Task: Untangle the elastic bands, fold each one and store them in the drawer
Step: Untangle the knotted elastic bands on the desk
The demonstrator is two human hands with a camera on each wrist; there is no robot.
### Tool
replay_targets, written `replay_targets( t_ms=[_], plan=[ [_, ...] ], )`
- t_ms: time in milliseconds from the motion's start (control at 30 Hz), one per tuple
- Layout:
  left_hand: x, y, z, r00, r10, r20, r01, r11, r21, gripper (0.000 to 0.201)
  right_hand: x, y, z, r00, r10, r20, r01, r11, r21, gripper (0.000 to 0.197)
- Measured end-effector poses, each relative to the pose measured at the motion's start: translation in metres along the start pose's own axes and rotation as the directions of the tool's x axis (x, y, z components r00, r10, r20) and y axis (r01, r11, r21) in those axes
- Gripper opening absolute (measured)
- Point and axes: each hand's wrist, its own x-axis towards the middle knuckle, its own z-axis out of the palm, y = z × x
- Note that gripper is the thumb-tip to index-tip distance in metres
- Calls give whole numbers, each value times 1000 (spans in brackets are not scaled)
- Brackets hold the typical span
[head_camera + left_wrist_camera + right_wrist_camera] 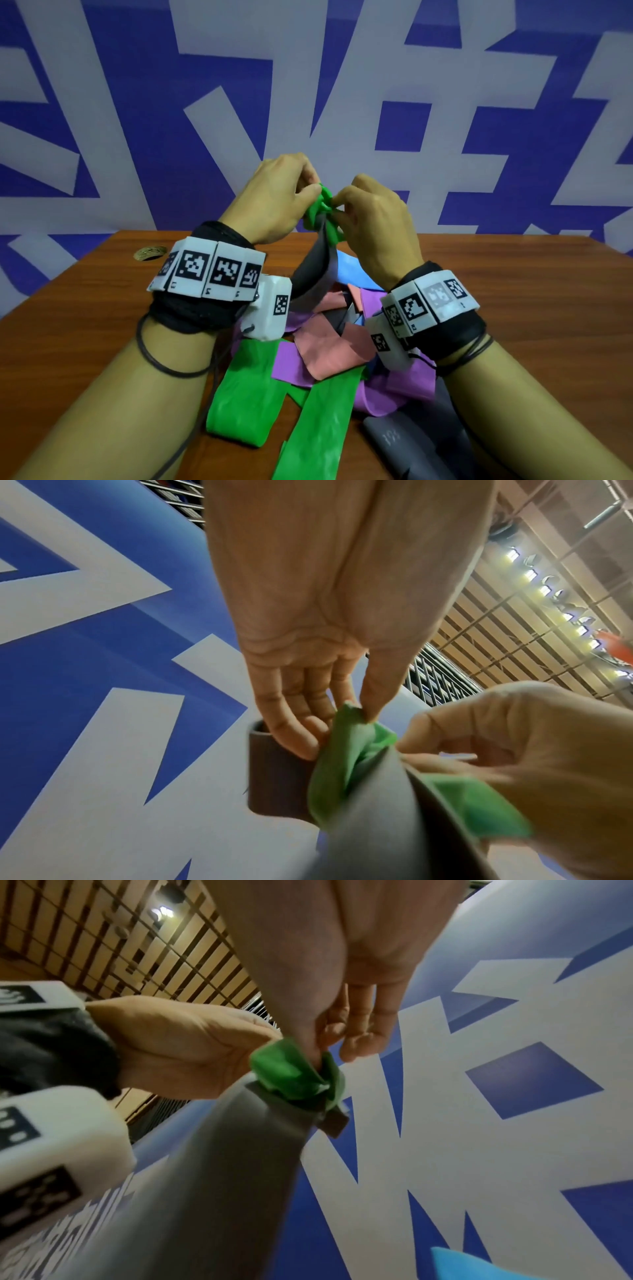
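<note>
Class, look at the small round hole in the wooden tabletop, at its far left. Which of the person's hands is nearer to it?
Left. The left hand is raised just right of the hole, pinching the green band. The right hand pinches the same knot, farther right.

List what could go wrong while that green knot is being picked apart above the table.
1. Both hands, left hand and right hand, pinch the green band right at the knot; pulling outward may tighten it round the grey band.
2. The grey band hangs into the pile of pink, purple and blue bands; lifting higher could drag them along.
3. Stretched elastic slipping from the fingertips could snap back.
</note>
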Motion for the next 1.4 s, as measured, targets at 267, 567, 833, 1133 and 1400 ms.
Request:
replay_targets(
  t_ms=[267, 567, 833, 1133, 1400],
  plan=[
    [0, 0, 8, 1000, -11, -22, 12, 999, 51, 12, -1, -3, -6, 998, 59, 16, -61, 968, 243, 19],
    [1, -10, 1, 993, -106, -52, 112, 983, 146, 7, 3, -1, -18, 943, 28, 333, -221, 800, 558, 17],
    [-1, 3, -4, 996, -90, 3, 89, 990, 105, 15, 3, 7, -16, 988, 25, 152, -84, 915, 395, 7],
    [-1, -3, -11, 993, -103, 51, 93, 981, 168, 28, 5, -1, -28, 974, 14, 228, -137, 833, 536, 23],
    [-4, -2, -12, 993, -81, 90, 72, 992, 103, 13, 5, 5, -26, 936, 103, 337, -242, 883, 402, 13]
  ],
)
